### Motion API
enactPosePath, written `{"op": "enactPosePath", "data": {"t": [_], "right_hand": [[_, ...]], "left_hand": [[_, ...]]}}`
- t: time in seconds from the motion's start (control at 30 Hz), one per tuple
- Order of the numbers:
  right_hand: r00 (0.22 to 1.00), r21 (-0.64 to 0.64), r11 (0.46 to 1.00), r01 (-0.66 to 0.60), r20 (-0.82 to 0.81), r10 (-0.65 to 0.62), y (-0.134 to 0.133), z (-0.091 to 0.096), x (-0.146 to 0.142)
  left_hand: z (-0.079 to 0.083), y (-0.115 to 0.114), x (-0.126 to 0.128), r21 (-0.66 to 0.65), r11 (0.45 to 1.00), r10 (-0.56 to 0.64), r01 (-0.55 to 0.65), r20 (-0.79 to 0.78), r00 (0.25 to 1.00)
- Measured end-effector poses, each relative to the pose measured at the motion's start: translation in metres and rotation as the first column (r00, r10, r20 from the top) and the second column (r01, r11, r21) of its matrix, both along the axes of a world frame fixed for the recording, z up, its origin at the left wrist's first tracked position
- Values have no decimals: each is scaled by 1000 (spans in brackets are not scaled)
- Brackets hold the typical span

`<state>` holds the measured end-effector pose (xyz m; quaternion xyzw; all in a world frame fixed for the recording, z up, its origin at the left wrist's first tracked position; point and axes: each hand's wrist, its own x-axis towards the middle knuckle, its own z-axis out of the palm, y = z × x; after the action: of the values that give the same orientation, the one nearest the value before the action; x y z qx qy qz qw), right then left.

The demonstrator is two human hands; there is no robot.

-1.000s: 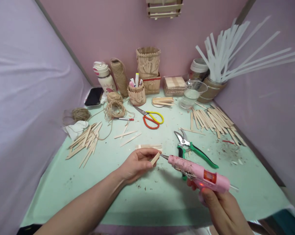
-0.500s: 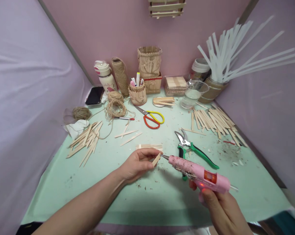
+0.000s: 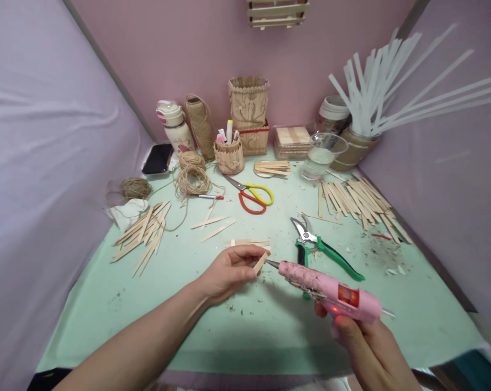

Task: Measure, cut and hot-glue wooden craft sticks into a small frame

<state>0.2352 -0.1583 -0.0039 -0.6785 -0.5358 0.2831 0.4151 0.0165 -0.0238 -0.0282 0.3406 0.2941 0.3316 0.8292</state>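
Observation:
Between the thumb and fingers of my left hand (image 3: 231,271) is a short piece of wooden craft stick (image 3: 261,264), held at a tilt above the table. My right hand (image 3: 367,347) grips a pink hot glue gun (image 3: 330,290) with an orange light glowing near its handle. The gun's metal nozzle (image 3: 272,263) points left and is at the edge of the stick piece. Just beyond my left hand, several flat sticks (image 3: 251,242) lie side by side with a short piece across them. Green-handled pruning shears (image 3: 338,259) lie partly behind the glue gun.
Scissors (image 3: 255,198) lie mid-table. Loose sticks are piled at left (image 3: 145,233) and right (image 3: 359,201). Twine (image 3: 192,179), a pen holder (image 3: 229,157), a bottle (image 3: 176,127) and a clear cup of liquid (image 3: 320,160) stand behind. White strips (image 3: 375,87) fan out at the back right.
The glue gun's nozzle has shifted slightly left and down along the edge of the stick piece. My left hand stays nearly still, with the stick tilted a little differently.

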Motion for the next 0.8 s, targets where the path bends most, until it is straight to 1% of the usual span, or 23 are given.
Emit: {"op": "enactPosePath", "data": {"t": [0.1,0.17,0.37,0.5,0.67,0.73,0.8], "right_hand": [[1000,-3,1000,22,19,-21,-5,-5,1],[999,-17,999,34,20,-33,-5,-4,1],[998,-9,999,-49,-33,48,5,8,-4],[999,-17,999,-36,-39,35,8,12,-5],[996,4,996,-90,-28,90,6,10,-4],[996,0,997,-83,-22,83,4,8,-3],[999,-10,999,-48,-8,48,1,7,-3]], "left_hand": [[0,0,0,1,1000,6,-6,-4,1000],[0,0,1,-2,1000,9,-9,-3,1000],[1,0,0,3,1000,-7,7,-7,1000],[1,0,0,7,1000,-2,3,-18,1000],[0,0,0,-3,1000,-2,2,-18,1000],[0,0,0,-8,1000,0,0,-19,1000],[-1,0,0,-7,1000,4,-4,-17,1000]]}}
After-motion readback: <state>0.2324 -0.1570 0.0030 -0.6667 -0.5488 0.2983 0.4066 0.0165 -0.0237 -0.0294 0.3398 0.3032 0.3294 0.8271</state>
